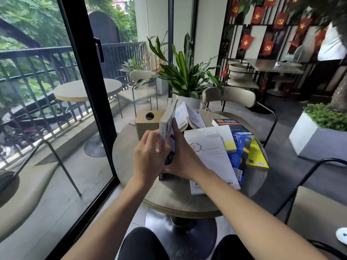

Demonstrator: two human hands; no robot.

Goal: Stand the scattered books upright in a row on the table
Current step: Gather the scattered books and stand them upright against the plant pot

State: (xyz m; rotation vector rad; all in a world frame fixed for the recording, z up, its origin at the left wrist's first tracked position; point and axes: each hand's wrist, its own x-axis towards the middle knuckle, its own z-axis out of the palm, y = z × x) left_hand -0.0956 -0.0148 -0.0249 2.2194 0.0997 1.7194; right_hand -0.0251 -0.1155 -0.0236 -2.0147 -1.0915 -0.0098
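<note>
**Both hands clamped on first upright books, frame centre**

Left hand (150, 156) and right hand (180, 158) press two or three books (166, 124) upright between them, beside the box (148, 122). About five books (212, 154) lie flat centre-right on the table (169, 196). Early stage, I'd say.

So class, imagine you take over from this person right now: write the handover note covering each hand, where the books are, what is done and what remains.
Left hand: gripping the upright books from the left, beside the cardboard box.
Right hand: pressed flat against their right side.
Done: a few books stand on edge, held by both hands.
Left: the white book, yellow-and-white book, blue book, yellow book and black book lie flat on the round table; an open book leans behind. Stand them in the row.
</note>
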